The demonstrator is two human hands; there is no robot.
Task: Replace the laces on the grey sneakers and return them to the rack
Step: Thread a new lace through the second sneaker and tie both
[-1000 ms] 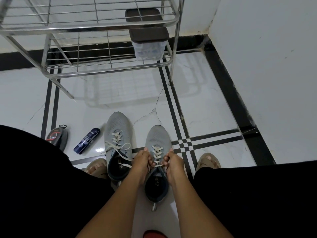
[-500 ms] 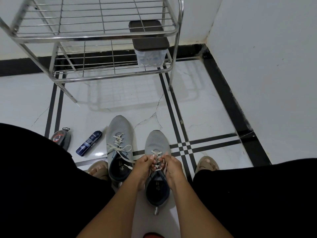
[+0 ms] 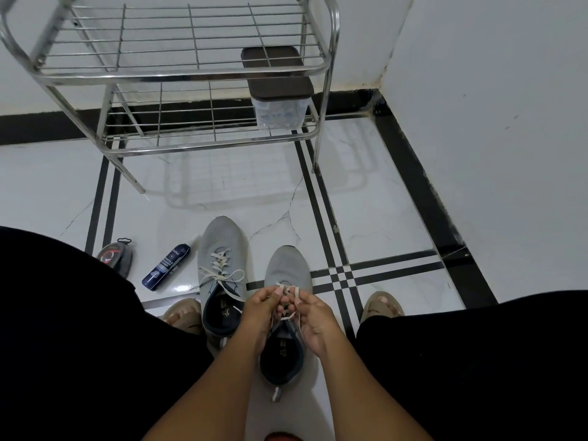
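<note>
Two grey sneakers stand side by side on the white floor between my knees. The left sneaker (image 3: 221,246) has its white lace tied in a bow. Over the tongue of the right sneaker (image 3: 288,265) my left hand (image 3: 262,308) and my right hand (image 3: 313,316) meet, each pinching a strand of its white lace (image 3: 288,289). The hands hide most of that lacing. A steel wire shoe rack (image 3: 191,76) stands against the wall ahead, two shelves, no shoes on it.
A clear box with a dark lid (image 3: 276,90) sits on the rack's lower shelf at the right. On the floor at my left lie a blue spray bottle (image 3: 167,264) and a small dark tin (image 3: 116,256). My sandalled feet flank the sneakers. A white wall closes the right side.
My hands have shifted slightly toward the sneaker's toe and drawn closer together on the lace. The camera has tilted up, so more of the rack shows.
</note>
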